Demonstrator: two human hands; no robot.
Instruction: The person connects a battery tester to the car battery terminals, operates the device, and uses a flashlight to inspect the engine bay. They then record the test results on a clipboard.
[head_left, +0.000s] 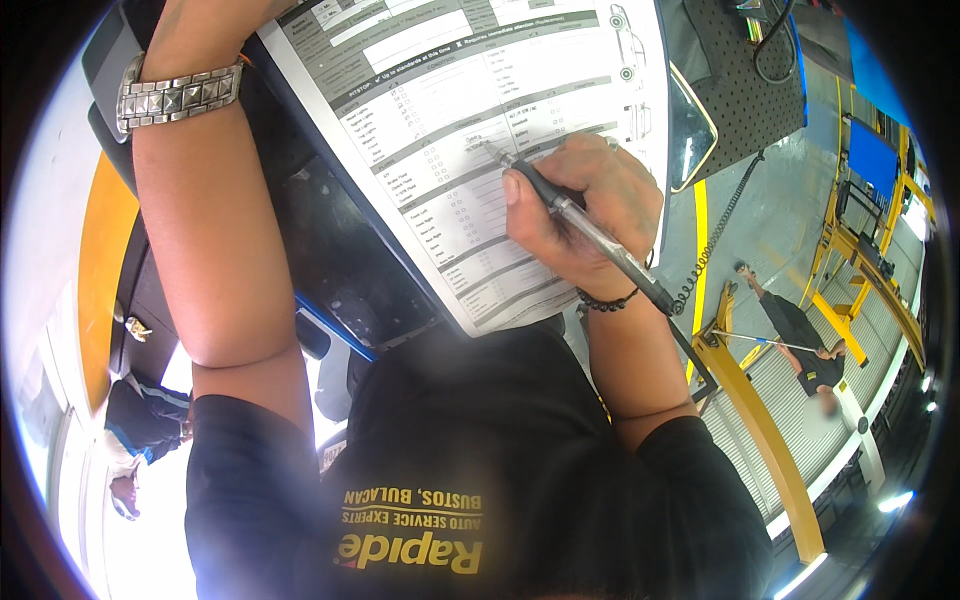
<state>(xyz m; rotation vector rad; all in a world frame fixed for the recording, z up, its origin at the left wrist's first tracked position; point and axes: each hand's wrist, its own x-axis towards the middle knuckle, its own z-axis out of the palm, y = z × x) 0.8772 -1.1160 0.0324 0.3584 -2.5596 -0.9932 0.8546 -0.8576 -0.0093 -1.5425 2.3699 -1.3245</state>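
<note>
My right hand (618, 195) is closed around a pen (610, 240) with a dark grip and a clear barrel. The pen's tip rests at handwriting in the middle of a printed checklist form (490, 265). A coiled black cord (722, 225) meets the pen's rear end. Under the sheet shows the dark edge of a flat board (350, 190). My left hand (208, 28) is at the upper left beside the form's top corner, its fingers cut off by the picture's edge. A silver watch (180, 95) circles that wrist; a beaded bracelet (608, 302) sits on the right one.
A black perforated panel (755, 75) with a cable lies beyond the form at right. Yellow metal frames (755, 430) stand farther right, near a person (800, 335) in dark clothes holding a long pole. Another person (148, 415) is at far left. Yellow floor stripe (698, 250) runs at right.
</note>
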